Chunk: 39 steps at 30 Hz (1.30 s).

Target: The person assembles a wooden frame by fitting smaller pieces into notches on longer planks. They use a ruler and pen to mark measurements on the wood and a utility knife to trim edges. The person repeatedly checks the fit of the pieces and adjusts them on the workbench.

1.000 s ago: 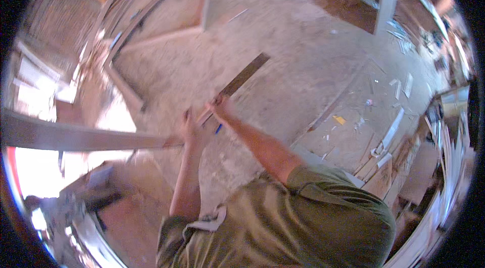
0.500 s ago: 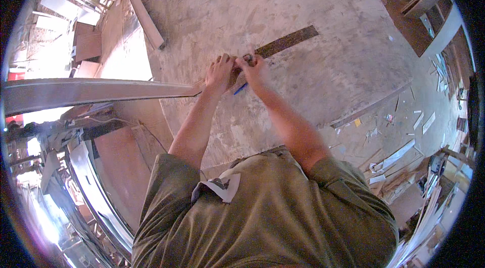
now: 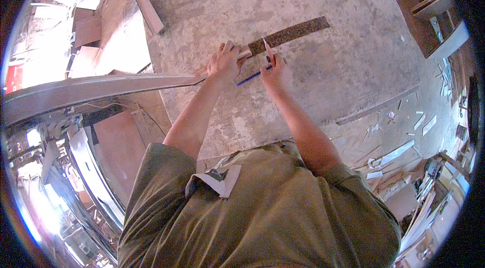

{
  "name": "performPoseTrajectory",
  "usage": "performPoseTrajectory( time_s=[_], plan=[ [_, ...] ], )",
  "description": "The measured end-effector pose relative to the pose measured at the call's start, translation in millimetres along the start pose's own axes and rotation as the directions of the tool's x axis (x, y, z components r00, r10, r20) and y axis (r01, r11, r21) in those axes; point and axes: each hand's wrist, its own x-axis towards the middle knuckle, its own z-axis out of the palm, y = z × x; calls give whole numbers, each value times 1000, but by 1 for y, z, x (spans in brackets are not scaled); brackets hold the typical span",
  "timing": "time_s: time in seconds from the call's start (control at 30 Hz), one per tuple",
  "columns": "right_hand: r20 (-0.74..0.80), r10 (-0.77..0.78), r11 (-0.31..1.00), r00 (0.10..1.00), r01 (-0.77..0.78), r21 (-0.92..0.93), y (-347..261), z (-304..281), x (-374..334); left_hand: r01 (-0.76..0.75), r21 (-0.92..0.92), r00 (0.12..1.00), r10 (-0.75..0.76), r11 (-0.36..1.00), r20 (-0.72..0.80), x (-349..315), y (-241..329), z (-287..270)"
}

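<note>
My left hand is closed over the end of a long wooden board, which runs in from the left edge onto the worktable. Just beyond its fingers, a dark speckled flat strip lies against the pale end of the wood and reaches to the upper right. My right hand pinches a slender tool with a pale pointed tip, its point over the strip. A thin blue stick, like a pencil, extends left from the right fingers; whether it is held or lying there I cannot tell.
A wooden rail stands at the table's far left corner. Offcuts and scraps litter the floor at the right. Brown panels lean at the left, below the long board. Another pale board sits at the far right.
My right hand has moved right and slightly down, away from the left hand, and the pale-tipped tool now shows. More of the blue stick is visible. My left hand stays on the board.
</note>
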Motion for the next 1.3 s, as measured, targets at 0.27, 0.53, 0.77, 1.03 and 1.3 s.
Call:
performPoseTrajectory(
  time_s=[0.27,0.53,0.77,1.03,1.3],
  plan=[
    [197,-51,995,979,66,-73,-7,-41,-15,-8,-44,999,7,999,-34,4,-6,12],
    [426,-6,932,905,159,-326,-28,-22,0,-1,-18,1000,1,1000,-22,5,-5,10],
    [431,5,930,902,155,-334,-39,-22,-1,-4,-6,999,4,1000,-50,1,-5,7],
    [386,-143,886,911,292,-361,-40,-13,1,12,-19,999,-13,1000,-44,4,-4,10],
    [395,-135,858,909,306,-412,-47,-16,2,4,8,1000,-4,1000,-16,13,-14,28]
  ],
)
